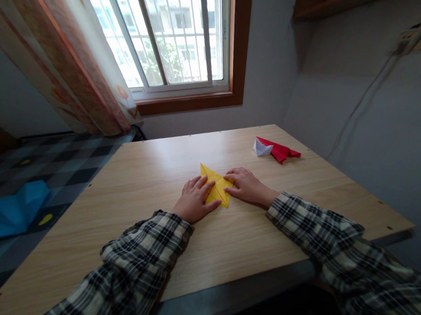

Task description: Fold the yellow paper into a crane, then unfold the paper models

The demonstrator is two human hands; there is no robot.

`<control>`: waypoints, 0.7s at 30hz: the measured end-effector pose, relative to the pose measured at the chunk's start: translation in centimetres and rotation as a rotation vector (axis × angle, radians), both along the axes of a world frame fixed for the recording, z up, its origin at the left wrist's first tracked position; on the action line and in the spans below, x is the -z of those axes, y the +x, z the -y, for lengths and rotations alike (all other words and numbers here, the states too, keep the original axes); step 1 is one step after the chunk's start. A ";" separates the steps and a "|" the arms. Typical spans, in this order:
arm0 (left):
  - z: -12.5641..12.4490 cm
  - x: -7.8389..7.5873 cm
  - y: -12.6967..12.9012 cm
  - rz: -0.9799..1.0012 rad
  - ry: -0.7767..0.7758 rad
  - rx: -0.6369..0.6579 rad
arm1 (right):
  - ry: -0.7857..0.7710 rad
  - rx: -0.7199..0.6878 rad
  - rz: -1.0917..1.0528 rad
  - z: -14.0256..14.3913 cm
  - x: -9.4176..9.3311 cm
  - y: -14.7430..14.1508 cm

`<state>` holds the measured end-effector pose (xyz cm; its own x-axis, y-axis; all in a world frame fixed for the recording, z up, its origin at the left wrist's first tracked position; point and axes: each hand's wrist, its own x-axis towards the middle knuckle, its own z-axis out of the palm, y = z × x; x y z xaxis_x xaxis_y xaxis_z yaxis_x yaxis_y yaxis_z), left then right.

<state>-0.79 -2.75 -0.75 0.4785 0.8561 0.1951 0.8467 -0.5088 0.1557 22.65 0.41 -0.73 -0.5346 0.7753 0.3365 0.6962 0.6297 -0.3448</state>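
Observation:
A folded piece of yellow paper [216,190] lies on the wooden tabletop, its crease lines showing and corners pointing away from and toward me. My left hand [195,198] rests over its left side, fingers spread and thumb stretched along the near edge. From the right, my right hand [247,184] touches the paper's right corner with its fingertips, thumb and forefinger apart. The palms cover part of the left and right edges. Both hands lie on top of the paper rather than lifting it.
Toward the back right of the table [152,182] sit a small white paper boat [262,148] and a red folded paper plane [279,149], touching or nearly so. A blue folded paper [15,210] lies on the checked bedspread [79,160] at left. Behind is a window [174,38].

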 end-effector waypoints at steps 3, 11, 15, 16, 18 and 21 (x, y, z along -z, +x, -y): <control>0.0 -0.1 0.1 0.007 0.006 0.050 | 0.027 0.069 -0.040 -0.1 0.1 -0.2; 0.2 -0.7 0.3 0.066 0.029 0.226 | 0.007 0.173 -0.066 -0.3 -0.2 0.0; 0.2 -1.3 0.4 0.099 0.025 0.273 | 0.020 0.202 -0.057 -0.3 -0.4 0.1; 0.2 -1.5 0.5 0.106 0.020 0.275 | 0.023 0.207 -0.051 -0.3 -0.4 0.1; 0.3 -1.9 0.5 0.109 0.008 0.273 | 0.024 0.211 -0.041 -0.2 -0.4 0.1; 0.5 -2.4 0.6 0.093 -0.017 0.263 | 0.020 0.200 -0.040 -0.2 -0.5 0.1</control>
<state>-0.20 -3.23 1.67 0.6653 0.7085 0.2353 0.6679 -0.7057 0.2366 22.76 0.64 -0.23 -0.3569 0.8573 0.3709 0.7940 0.4876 -0.3630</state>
